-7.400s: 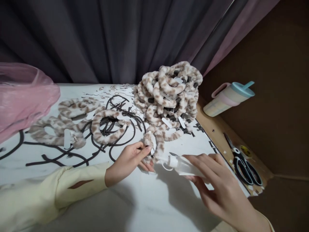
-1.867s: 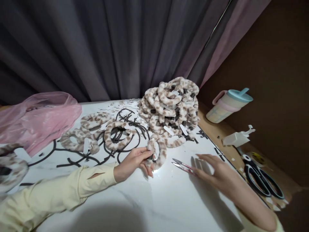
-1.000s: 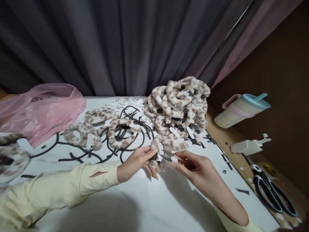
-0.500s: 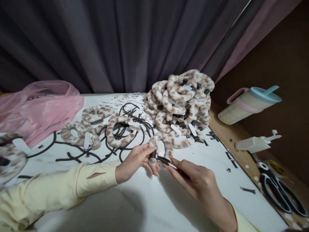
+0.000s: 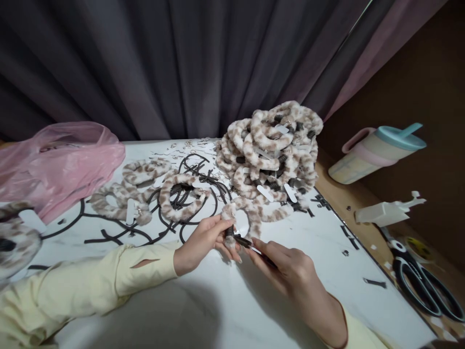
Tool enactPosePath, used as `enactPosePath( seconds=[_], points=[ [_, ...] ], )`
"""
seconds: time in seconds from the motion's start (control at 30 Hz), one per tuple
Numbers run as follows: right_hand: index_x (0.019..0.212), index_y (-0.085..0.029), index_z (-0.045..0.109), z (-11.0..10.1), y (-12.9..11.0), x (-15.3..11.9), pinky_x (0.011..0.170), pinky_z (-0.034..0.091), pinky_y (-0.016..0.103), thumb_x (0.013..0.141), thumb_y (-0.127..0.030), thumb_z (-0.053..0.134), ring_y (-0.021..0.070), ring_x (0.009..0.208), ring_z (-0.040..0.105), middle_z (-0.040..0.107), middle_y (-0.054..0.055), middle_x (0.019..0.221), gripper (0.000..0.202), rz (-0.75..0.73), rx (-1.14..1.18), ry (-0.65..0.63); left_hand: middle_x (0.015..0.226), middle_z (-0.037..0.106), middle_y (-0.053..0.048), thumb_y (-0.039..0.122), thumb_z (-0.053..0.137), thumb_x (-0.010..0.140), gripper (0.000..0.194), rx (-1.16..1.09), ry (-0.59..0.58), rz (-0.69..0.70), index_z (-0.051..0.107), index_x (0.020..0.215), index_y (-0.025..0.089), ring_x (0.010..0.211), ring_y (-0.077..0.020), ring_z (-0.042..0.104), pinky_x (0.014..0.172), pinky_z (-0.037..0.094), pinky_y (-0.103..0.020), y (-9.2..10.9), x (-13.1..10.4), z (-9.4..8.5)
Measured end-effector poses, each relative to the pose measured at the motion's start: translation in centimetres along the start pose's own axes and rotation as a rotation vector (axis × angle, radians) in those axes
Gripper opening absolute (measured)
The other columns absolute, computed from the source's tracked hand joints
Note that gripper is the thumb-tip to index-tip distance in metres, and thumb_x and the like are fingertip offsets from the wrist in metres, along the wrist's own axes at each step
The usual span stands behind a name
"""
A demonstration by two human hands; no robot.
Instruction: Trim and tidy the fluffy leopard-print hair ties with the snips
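My left hand (image 5: 203, 241) is closed around one end of a fluffy cream-and-brown spotted strap (image 5: 256, 223). Black cord (image 5: 229, 231) is wound tightly around that end, just beside my thumb. In my right hand (image 5: 290, 266) is a small dark hand tool (image 5: 243, 241) with a narrow tip; its exact kind is hard to make out. The tip touches or nearly touches the right side of the wound cord. Part of the tool's handle is hidden by my fingers. The rest of the strap curves back toward a pile of similar straps (image 5: 271, 138).
Several more spotted straps (image 5: 178, 213) lie among loose black cords (image 5: 145, 237) on the white table (image 5: 232, 315). A pink plastic bag (image 5: 87, 155) is at the left. Along the right edge are a tumbler (image 5: 366, 157), a white bottle (image 5: 381, 213) and large scissors (image 5: 417, 278).
The tool in my right hand has shifted slightly left and stays at the wound cord. My left hand keeps its hold on the strap. The view has moved a little.
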State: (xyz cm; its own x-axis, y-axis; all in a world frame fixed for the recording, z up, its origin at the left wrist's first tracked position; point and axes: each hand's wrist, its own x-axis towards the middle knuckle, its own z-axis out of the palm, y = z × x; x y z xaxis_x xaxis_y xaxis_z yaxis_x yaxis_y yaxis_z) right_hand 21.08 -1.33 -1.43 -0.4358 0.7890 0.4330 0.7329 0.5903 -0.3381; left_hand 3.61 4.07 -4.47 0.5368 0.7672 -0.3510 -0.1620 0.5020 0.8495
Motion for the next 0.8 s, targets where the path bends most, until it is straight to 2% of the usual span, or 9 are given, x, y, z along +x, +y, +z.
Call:
enactPosePath(
  seconds=[0.17,0.23,0.37,0.5,0.8],
  points=[
    [0.105,-0.006,0.054,0.1,0.2,-0.3,0.041,0.027,0.025,0.09,-0.014,0.045,0.0081,0.041,0.043,0.053,-0.001,0.055,0.02,-0.142,-0.173,0.079,0.063,0.066,-0.008,0.042,0.047,0.084,0.03,0.004,0.002,-0.016,0.051,0.083,0.012,0.052,-0.0192,0.066,0.047,0.048,-0.022,0.2,-0.2,0.1],
    [0.113,-0.005,0.049,0.2,0.6,-0.6,0.043,0.027,0.026,0.087,-0.01,0.049,0.009,0.043,0.042,0.052,-0.002,0.056,0.027,-0.189,-0.208,0.1,0.063,0.066,-0.008,0.041,0.047,0.085,0.03,0.007,-0.002,-0.016,0.051,0.082,0.012,0.052,-0.0193,0.066,0.047,0.048,-0.022,0.2,-0.2,0.1],
    [0.122,-0.002,0.041,0.4,1.2,-1.0,0.044,0.029,0.027,0.084,-0.003,0.047,0.0113,0.049,0.044,0.053,0.001,0.061,0.038,-0.259,-0.23,0.036,0.063,0.066,-0.007,0.041,0.048,0.084,0.029,-0.006,0.003,-0.022,0.051,0.081,0.013,0.053,-0.0199,0.066,0.048,0.049,-0.024,0.2,-0.2,0.1],
    [0.12,0.002,0.041,0.2,0.9,-0.9,0.043,0.028,0.028,0.084,0.0,0.042,0.0124,0.049,0.044,0.053,0.002,0.06,0.037,-0.309,-0.231,0.008,0.061,0.066,-0.007,0.041,0.049,0.084,0.028,-0.008,0.019,-0.033,0.051,0.083,0.013,0.056,-0.0208,0.067,0.051,0.052,-0.026,0.1,-0.2,0.1],
    [0.118,0.001,0.042,-0.4,0.1,-0.3,0.042,0.03,0.027,0.084,0.001,0.036,0.013,0.048,0.045,0.053,0.003,0.058,0.035,-0.315,-0.228,-0.027,0.064,0.066,-0.006,0.041,0.051,0.083,0.028,0.009,0.022,-0.02,0.053,0.084,0.013,0.054,-0.0178,0.066,0.051,0.052,-0.024,0.2,-0.1,0.1]
  ],
)
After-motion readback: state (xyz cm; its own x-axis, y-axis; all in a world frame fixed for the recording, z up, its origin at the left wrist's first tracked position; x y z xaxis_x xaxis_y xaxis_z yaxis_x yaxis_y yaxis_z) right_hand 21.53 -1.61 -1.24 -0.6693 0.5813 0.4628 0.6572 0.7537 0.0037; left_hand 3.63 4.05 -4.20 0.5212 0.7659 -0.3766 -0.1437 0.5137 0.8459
